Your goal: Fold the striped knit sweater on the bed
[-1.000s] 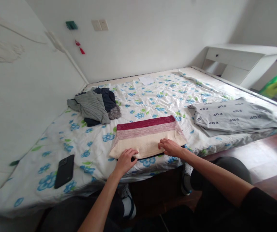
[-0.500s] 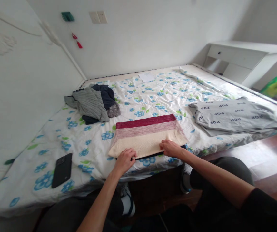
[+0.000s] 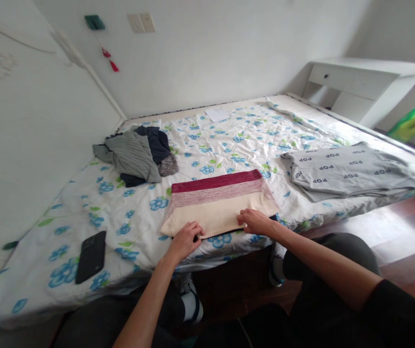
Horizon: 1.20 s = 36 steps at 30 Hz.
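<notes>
left hand [image 3: 184, 241] curled at hem of folded knit sweater [image 3: 216, 205], right hand [image 3: 256, 222] open flat on top

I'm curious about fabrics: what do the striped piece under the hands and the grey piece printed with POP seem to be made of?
The striped garment looks like a matte knit, with fine rows of stitches and a soft, thick drape; the yarn could be cotton or wool. The grey garment looks like a thinner, smoother matte fabric, possibly cotton jersey, with dark printed lettering. The exact fibres can't be told.
</notes>
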Available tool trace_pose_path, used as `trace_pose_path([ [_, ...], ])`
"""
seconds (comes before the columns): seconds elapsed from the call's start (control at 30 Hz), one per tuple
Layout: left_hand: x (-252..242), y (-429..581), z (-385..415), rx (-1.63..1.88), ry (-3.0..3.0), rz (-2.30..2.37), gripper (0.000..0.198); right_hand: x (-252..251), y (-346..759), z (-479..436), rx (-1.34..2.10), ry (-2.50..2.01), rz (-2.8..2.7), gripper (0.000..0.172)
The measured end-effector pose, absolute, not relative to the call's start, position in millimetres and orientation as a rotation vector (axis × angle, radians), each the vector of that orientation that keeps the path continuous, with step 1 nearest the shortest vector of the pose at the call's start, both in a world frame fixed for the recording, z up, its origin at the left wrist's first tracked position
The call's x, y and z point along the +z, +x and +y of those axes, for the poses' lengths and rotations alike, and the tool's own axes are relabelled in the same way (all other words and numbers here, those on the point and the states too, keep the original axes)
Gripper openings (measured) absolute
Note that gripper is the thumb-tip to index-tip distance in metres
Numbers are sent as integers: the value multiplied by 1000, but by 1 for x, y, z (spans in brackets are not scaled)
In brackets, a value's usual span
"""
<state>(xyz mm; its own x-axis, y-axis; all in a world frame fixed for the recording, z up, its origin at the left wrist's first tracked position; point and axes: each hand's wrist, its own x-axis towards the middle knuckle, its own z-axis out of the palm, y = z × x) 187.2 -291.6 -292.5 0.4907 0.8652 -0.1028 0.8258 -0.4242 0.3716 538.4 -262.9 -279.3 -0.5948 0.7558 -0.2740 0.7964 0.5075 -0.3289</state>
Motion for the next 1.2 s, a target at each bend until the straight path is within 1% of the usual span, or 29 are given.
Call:
trace_pose_path([
  [0.2, -282, 174, -285, 86, 2284, 1352, 16, -283, 543, -259, -671, 1348, 2629, 36],
  [0.3, -279, 172, -283, 74, 2250, 1358, 11, -281, 548, -254, -735, 1291, 2651, 33],
  [0.37, -279, 176, -283, 59, 2259, 1390, 18, -279, 550, -252, -776, 1277, 2664, 29],
  [0.43, -279, 184, -284, 41, 2279, 1448, 28, -277, 550, -250, -798, 1286, 2657, 29],
  [0.57, -284, 198, -284, 21, 2318, 1548, 32, -276, 548, -251, -772, 1350, 2619, 27],
  [0.63, -287, 199, -283, 21, 2308, 1560, 28, -276, 547, -251, -751, 1382, 2603, 25],
  [0.7, -290, 197, -282, 56, 2277, 1557, 16, -277, 546, -251, -752, 1406, 2579, 25],
  [0.73, -292, 196, -282, 87, 2266, 1550, 16, -277, 545, -251, -757, 1418, 2562, 25],
  [0.83, -300, 189, -283, 172, 2275, 1530, 51, -280, 543, -250, -776, 1455, 2512, 24],
  [0.9, -306, 186, -283, 186, 2293, 1547, 66, -282, 541, -250, -771, 1485, 2494, 23],
  [0.97, -312, 187, -279, 150, 2290, 1603, 69, -284, 539, -250, -763, 1501, 2494, 25],
  [1.1, -317, 205, -260, 25, 2205, 1821, 61, -284, 533, -245, -781, 1433, 2491, 25],
  [1.2, -319, 221, -237, 68, 2246, 1940, 58, -280, 530, -238, -803, 1376, 2442, 23],
])
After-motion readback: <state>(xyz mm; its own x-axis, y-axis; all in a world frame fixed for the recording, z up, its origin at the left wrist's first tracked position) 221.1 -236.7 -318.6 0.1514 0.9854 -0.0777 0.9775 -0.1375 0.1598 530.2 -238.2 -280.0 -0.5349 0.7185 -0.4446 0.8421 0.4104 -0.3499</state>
